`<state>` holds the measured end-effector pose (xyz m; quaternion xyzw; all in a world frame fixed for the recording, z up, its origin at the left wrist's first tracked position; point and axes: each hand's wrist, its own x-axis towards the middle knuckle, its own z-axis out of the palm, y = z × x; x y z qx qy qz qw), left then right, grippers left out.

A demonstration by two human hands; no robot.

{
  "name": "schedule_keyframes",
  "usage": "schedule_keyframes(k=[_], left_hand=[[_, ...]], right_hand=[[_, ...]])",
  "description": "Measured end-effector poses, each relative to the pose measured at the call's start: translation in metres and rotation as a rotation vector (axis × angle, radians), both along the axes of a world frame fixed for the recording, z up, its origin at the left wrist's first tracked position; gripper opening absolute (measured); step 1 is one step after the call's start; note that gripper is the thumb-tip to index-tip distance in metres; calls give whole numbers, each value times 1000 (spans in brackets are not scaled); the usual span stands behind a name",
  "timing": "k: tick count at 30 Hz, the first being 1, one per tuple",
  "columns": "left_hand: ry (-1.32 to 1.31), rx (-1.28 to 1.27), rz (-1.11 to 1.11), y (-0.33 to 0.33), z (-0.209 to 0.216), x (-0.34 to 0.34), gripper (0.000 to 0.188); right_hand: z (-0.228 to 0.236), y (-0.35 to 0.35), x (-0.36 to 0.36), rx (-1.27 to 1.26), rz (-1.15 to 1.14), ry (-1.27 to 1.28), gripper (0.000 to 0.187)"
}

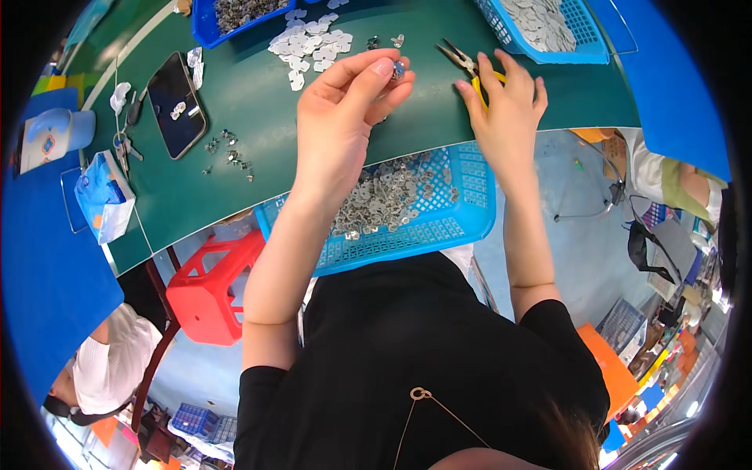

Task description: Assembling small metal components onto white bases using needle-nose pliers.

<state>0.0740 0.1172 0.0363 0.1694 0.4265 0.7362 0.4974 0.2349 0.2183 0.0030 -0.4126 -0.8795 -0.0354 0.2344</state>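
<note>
My left hand (341, 110) is closed, with a small shiny metal part (399, 70) pinched between thumb and fingertips above the green table. To its right, my right hand (507, 106) has its fingers spread over a pair of pliers (462, 59). The yellow handles lie under and between thumb and fingers; whether they touch is hard to tell. Flat pale metal plates (313, 43) are strewn beyond my left hand. Two tiny metal pieces lie just past its fingertips. Below my wrists, a blue basket (474, 184) holds many small metal parts.
A dark blue tray (205, 27) of small parts and a light blue basket (583, 35) of flat discs stand at the far side. At left lie a phone (176, 117), keys (129, 149), loose fittings (233, 155) and a tissue pack (106, 196). A red stool (207, 294) stands below.
</note>
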Motion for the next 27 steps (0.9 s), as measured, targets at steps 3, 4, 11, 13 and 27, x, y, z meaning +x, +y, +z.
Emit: schedule_keyframes(k=[3,4,11,13,27], left_hand=[[21,1,49,-4,-4,8,19],[45,-6,55,-4,-4,11,19],[44,-31,47,-11,-5,14,19],[36,-33,43,-12,-6,12,19],[626,79,175,-15,-14,22,19]], right_hand=[[27,-19,-12,-180,183,311,34],[32,-27,-17,-470,329,634,31],[29,-32,-30,-482,494,733,19],[29,-30,-28,-534,492,727,19],[41,-38,-31,-859,398,818,24]])
